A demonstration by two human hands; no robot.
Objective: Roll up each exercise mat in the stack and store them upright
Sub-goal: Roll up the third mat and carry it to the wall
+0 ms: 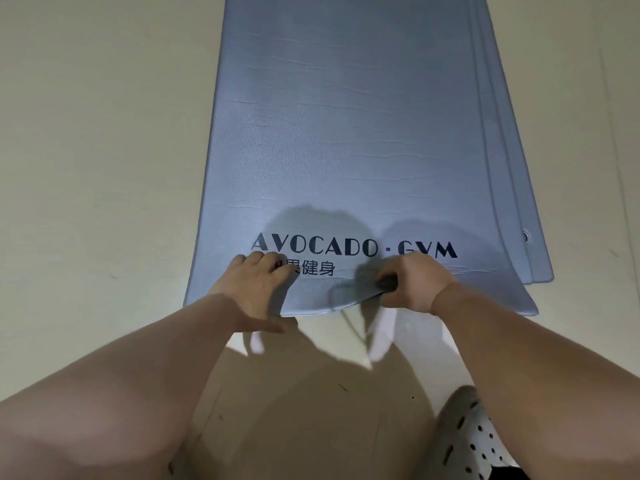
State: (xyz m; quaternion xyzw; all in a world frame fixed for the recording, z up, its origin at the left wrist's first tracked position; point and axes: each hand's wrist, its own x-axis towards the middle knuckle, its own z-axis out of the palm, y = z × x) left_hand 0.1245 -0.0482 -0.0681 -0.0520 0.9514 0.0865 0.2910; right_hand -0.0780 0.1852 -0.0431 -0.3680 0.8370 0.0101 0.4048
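Note:
A stack of grey-blue exercise mats lies flat on the floor, running away from me. The top mat (346, 133) carries black lettering near its close end. Edges of the lower mats (519, 209) stick out on the right, one with a metal eyelet. My left hand (256, 289) lies on the top mat's near edge, fingers over the top and thumb at the rim. My right hand (415, 282) pinches the near edge, which is lifted and curled slightly off the mat below.
Pale beige floor (104, 168) surrounds the stack on the left, right and near side. My foot in a white perforated clog (474, 441) stands at the lower right, close to the mats' near end.

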